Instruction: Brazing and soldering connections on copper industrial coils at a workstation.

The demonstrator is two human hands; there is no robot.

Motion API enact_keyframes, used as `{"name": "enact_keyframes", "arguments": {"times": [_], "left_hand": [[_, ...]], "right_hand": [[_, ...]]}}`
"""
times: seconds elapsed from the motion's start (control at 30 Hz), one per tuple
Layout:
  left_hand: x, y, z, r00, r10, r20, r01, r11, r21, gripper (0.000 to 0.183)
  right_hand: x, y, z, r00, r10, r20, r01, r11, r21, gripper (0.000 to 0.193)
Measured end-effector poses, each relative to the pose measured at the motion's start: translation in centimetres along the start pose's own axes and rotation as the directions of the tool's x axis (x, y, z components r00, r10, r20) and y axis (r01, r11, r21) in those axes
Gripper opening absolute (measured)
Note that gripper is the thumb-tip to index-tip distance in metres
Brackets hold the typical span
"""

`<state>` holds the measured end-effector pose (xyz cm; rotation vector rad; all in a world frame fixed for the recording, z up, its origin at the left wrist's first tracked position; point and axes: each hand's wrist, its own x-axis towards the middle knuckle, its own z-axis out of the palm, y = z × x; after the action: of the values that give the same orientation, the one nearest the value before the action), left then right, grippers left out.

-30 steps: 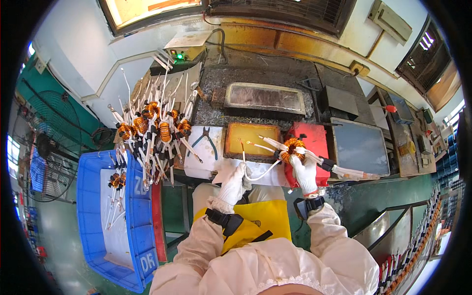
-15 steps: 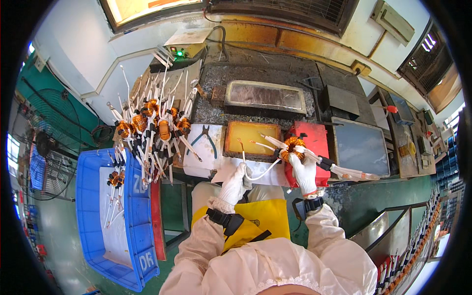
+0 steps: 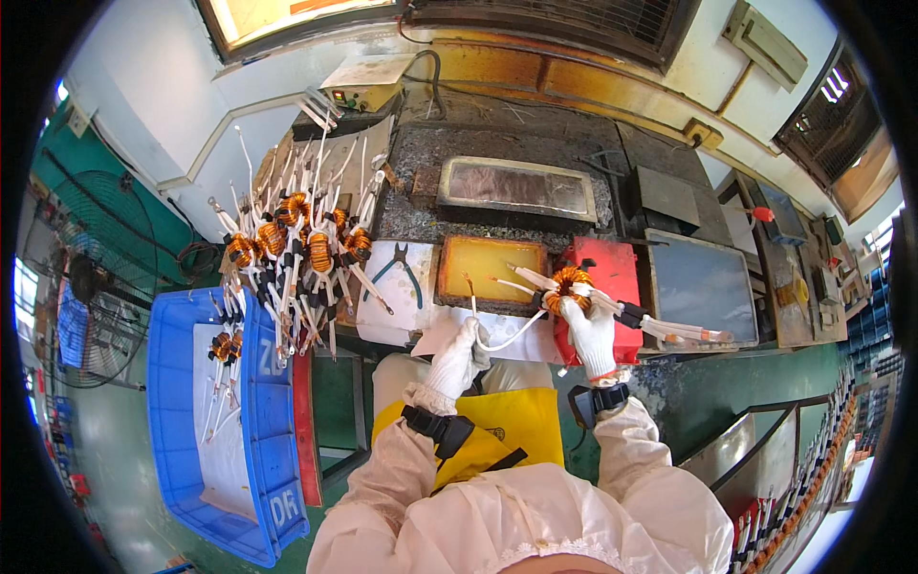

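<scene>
1. Fingers [image 3: 469,337] of the worker's left hand [image 3: 452,363] pinch a white lead [image 3: 517,337], its tip upright.
2. Right hand [image 3: 592,340] grasps the copper coil [image 3: 572,276], near the red box [image 3: 613,277].
3. Beyond them I see a yellow-filled tray [image 3: 442,272] and pliers [image 3: 401,255].

Bright, glaring window [image 3: 277,17], fisheye-curved edges

My left forearm [image 3: 382,493] slants up toward one o'clock, the wrist [image 3: 428,397] roughly in line, and my left hand [image 3: 453,364], gloved in white, sits near six o'clock of my view, bunched in a pinch. My right forearm [image 3: 639,450] leans toward eleven o'clock; my right hand [image 3: 594,344], gloved too, sits near four o'clock, gripping, thumb [image 3: 576,316] pointing toward eleven. My two hands stand apart.
</scene>
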<state>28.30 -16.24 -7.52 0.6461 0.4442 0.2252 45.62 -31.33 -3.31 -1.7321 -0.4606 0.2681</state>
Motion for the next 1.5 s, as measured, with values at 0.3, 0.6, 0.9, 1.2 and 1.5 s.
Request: {"name": "enact_keyframes", "arguments": {"times": [0.3,0.6,0.9,1.2,1.5], "left_hand": [[0.1,-0.2,0.2,0.997,-0.052,-0.064,0.045,0.993,-0.105,0.025],[0.0,1.5,1.2,1.000,-0.018,-0.017,0.018,1.000,0.000,0.029],[2.2,4.9,5.4,0.999,0.025,0.048,-0.035,0.980,0.197,0.022],[6.9,5.8,9.3,0.980,0.194,0.053,-0.190,0.807,0.559,0.027],[10.1,5.7,8.6,0.964,0.260,0.053,-0.244,0.792,0.560,0.027]], "right_hand": [[0.0,1.3,0.2,0.999,-0.028,-0.018,0.030,0.993,0.112,0.029],[0.0,0.6,0.3,0.994,-0.046,-0.099,0.064,0.980,0.187,0.030],[1.9,-0.7,0.4,0.943,0.139,-0.304,-0.045,0.954,0.297,0.023],[7.2,0.2,0.7,0.864,0.416,-0.282,-0.175,0.775,0.608,0.042],[10.3,-0.1,1.6,0.899,0.334,-0.285,-0.129,0.821,0.556,0.041]]}}
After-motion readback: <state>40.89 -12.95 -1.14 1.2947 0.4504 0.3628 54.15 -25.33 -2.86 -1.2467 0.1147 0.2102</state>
